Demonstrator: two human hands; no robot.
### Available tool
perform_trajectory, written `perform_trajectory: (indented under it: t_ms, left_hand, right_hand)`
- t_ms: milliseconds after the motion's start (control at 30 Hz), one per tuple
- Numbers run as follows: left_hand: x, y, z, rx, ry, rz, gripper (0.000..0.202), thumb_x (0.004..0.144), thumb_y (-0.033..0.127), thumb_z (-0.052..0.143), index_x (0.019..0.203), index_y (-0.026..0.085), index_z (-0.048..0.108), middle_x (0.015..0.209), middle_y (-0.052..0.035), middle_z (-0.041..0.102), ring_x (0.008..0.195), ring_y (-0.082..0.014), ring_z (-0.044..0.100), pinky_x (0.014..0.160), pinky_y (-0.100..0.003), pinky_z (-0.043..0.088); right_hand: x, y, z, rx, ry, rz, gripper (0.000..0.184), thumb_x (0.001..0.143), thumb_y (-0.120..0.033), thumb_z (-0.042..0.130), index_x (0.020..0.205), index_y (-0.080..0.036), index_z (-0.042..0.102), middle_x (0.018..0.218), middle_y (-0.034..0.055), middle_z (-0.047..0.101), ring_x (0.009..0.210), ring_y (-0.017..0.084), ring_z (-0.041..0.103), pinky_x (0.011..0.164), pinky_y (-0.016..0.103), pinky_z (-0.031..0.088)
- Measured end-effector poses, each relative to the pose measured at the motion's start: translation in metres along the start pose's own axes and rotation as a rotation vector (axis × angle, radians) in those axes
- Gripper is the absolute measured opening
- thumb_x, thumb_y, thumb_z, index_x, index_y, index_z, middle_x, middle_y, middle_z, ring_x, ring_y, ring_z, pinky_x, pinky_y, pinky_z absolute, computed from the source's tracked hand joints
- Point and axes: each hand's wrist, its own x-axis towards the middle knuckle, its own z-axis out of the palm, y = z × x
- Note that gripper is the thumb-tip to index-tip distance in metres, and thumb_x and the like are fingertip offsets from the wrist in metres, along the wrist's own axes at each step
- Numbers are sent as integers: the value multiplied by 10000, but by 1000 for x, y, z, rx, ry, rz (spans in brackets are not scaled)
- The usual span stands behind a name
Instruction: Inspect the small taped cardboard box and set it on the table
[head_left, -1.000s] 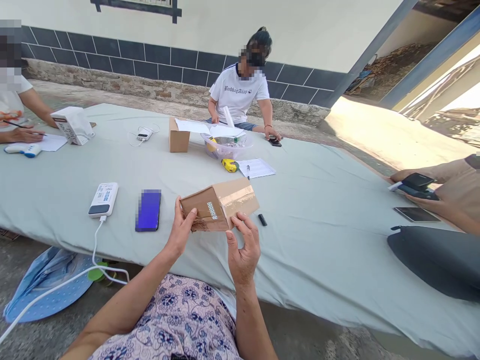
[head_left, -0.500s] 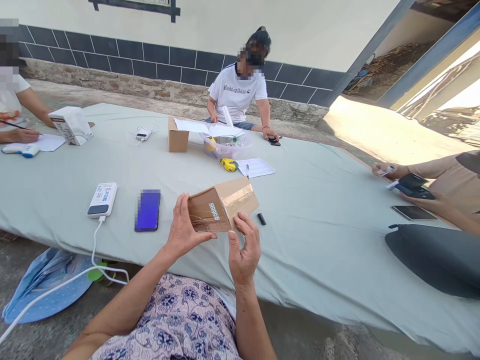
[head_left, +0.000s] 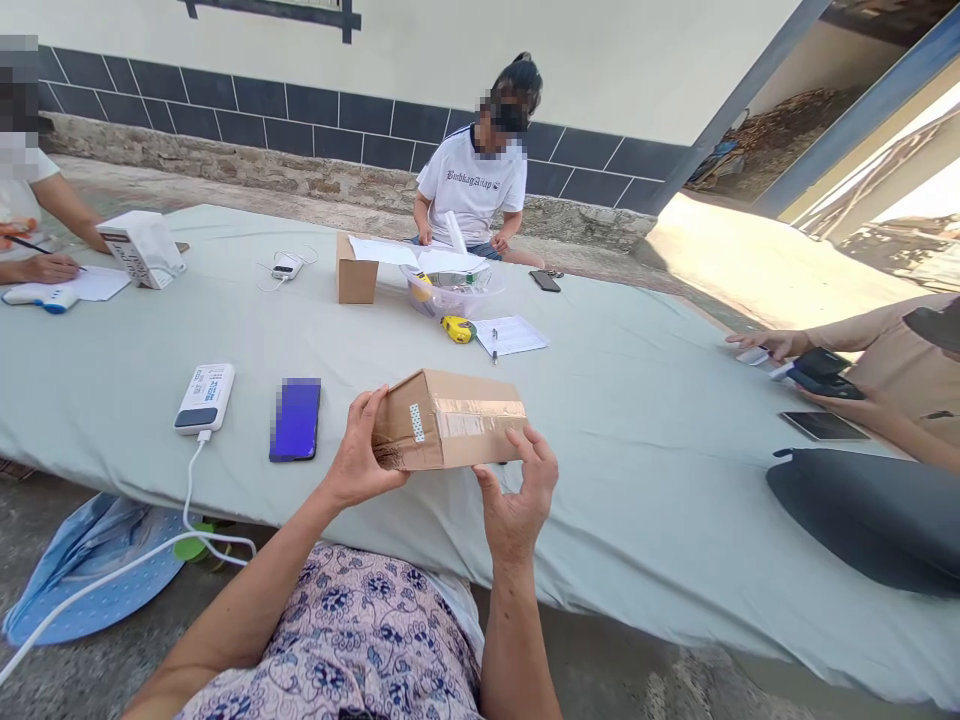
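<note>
A brown cardboard box with shiny clear tape along one face is held up above the near part of the table. On its left face is a small patterned sticker, and dark thin lines show at the lower corner. My left hand grips the left end, thumb below and fingers at the upper edge. At the right end my right hand has its thumb under the lower edge and fingertips on the taped face. A blue-screened phone lies left of the box.
A white power bank with a cable is at left. Beyond the box are a yellow tape measure, paper with a pen, a plastic basket and a small carton. A black case lies right. Other people sit around the table.
The box has turned so its taped face shows more toward me, and my right hand has shifted right along it. The person opposite has drawn a hand back from the phone there.
</note>
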Motion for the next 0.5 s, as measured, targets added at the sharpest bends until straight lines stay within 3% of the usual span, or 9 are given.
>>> perform_trajectory:
  t_ms: [100, 233, 367, 500]
  left_hand:
    - [2, -6, -10, -148, -33, -66, 1053, 661, 272, 813, 1576, 288, 292, 1583, -148, 333, 1502, -361, 313, 1192, -486, 377]
    - [4, -19, -23, -380, -88, -212, 1121, 653, 382, 860, 1602, 319, 266, 1668, -122, 244, 1517, -369, 294, 1127, -430, 446]
    - [7, -26, -32, -536, -114, -342, 1132, 637, 504, 855, 1601, 289, 302, 1649, -121, 342, 1486, -385, 349, 1176, -461, 384]
    - [7, -26, -28, -644, -147, -423, 1057, 700, 568, 802, 1594, 253, 334, 1592, -129, 453, 1461, -393, 397, 1178, -484, 370]
  right_hand:
    - [2, 10, -9, -23, 28, 121, 590, 850, -616, 687, 1286, -220, 648, 1394, 181, 582, 1337, 356, 528, 1111, 615, 420]
    - [3, 13, -15, 139, 52, 343, 557, 871, -576, 670, 1290, -211, 636, 1318, 151, 649, 1221, 308, 621, 1035, 519, 504]
    - [4, 10, -15, 372, 118, 497, 461, 878, -564, 652, 1153, -198, 704, 1185, 118, 704, 1101, 270, 661, 962, 456, 524]
    - [6, 6, -13, 518, 160, 586, 436, 840, -592, 679, 1057, -218, 736, 1105, 77, 706, 1039, 253, 654, 925, 440, 515]
